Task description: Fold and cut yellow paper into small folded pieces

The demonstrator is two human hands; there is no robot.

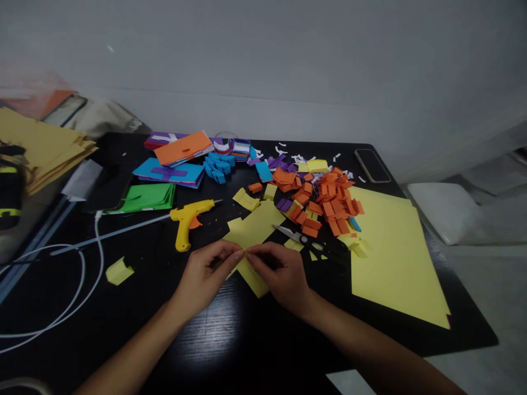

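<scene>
My left hand and my right hand meet at the fingertips near the middle of the black table. Both are closed in a pinch on a small piece of yellow paper, mostly hidden by the fingers. Under and behind them lie yellow paper pieces, one sticking out below the fingertips. To the left of my left hand rests a yellow glue gun with an orange trigger. Scissors with dark handles lie just beyond my right hand, their blades pointing left.
A heap of folded orange paper pieces lies at centre right, beside large yellow sheets. Coloured paper stacks and folded blue pieces stand at the back. A phone, a white cable and a folded yellow piece lie around.
</scene>
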